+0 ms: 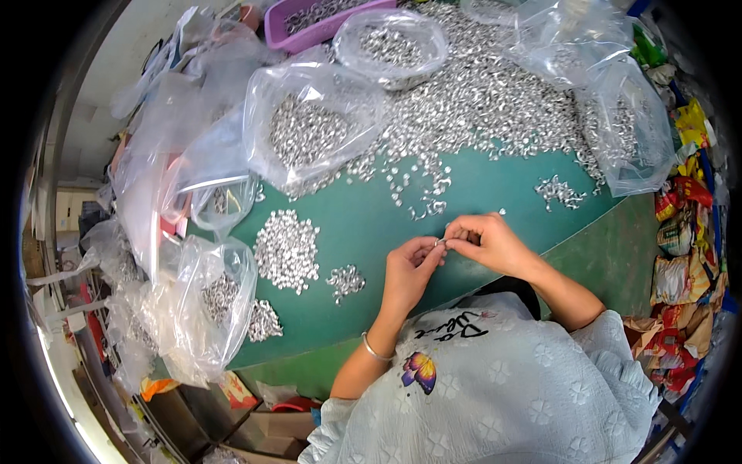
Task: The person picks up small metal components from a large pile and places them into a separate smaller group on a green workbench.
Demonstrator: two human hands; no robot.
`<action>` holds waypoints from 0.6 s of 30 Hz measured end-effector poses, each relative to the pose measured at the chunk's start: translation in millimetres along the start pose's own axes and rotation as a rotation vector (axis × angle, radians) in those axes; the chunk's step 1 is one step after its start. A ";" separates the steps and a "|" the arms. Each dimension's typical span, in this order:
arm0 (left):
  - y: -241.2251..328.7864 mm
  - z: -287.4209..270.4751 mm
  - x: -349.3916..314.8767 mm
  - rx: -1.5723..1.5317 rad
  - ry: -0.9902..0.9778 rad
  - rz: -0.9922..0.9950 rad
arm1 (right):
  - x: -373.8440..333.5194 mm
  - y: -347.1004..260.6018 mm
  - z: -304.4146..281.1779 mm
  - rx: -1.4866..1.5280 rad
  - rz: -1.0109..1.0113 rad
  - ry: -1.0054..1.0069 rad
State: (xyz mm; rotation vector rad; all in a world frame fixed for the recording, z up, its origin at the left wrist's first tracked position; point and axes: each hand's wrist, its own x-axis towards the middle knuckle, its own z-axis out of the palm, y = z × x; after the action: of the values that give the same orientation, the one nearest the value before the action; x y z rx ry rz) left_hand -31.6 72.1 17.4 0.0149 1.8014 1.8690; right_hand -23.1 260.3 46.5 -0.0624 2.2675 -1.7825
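Observation:
My left hand [411, 267] and my right hand [488, 241] meet over the near edge of the green table [479, 182]. Both are closed, thumb against fingers, pinching a tiny silvery metal piece [440, 243] between them; its exact shape is too small to make out. Just beyond the fingers lies a thin trail of loose metal pieces [427, 207], leading back to a large heap of silvery curved pieces [495, 93]. One single piece [502, 211] rests by my right hand. Left of my left hand are a small cluster [346, 283] and a wider spread of rounder pieces [286, 249].
Clear plastic bags of metal pieces stand at the back left [259, 127], back centre [433, 39] and right [649, 147]. A purple basket [278, 31] sits at the far edge. Another bag [232, 332] slumps at the left edge. Colourful packages [672, 278] line the right side.

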 end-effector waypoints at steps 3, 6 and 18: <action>-1.9 1.7 8.3 0.136 0.092 0.104 | 6.4 -3.8 -19.9 -0.145 -0.128 0.074; 6.6 -0.3 8.1 0.508 0.211 0.355 | 30.4 -1.2 -80.7 -0.354 -0.281 0.466; 14.0 5.2 26.5 0.822 0.301 0.454 | 220.1 -47.4 -284.4 -1.401 -0.401 0.907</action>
State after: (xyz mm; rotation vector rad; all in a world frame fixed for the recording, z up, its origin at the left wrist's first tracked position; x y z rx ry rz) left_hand -57.5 87.6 21.6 0.4963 2.8499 1.2876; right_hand -305.8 476.7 115.4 0.0579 3.8504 0.2040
